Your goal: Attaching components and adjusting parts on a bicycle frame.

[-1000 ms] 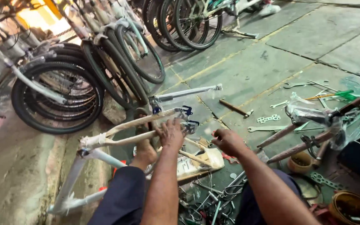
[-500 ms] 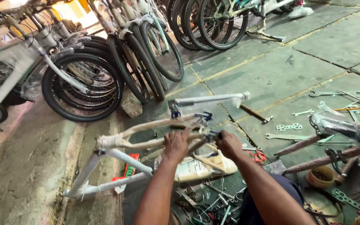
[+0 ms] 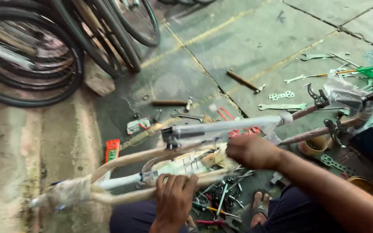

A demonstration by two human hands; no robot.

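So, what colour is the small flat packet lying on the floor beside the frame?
The packet is orange-red, seen clearly in the head view.

Open passage: the bare concrete floor (image 3: 247, 47) at upper centre, and the strip at far left. Obstructions: bicycle wheels (image 3: 44, 56) stacked across the upper left; a wrapped bicycle frame (image 3: 160, 166) spanning the centre; a hammer (image 3: 243, 81) and spanners (image 3: 281, 106) scattered to the right; loose tools (image 3: 221, 198) packed under the frame, between the left hand (image 3: 174, 200) and right hand (image 3: 249, 151).
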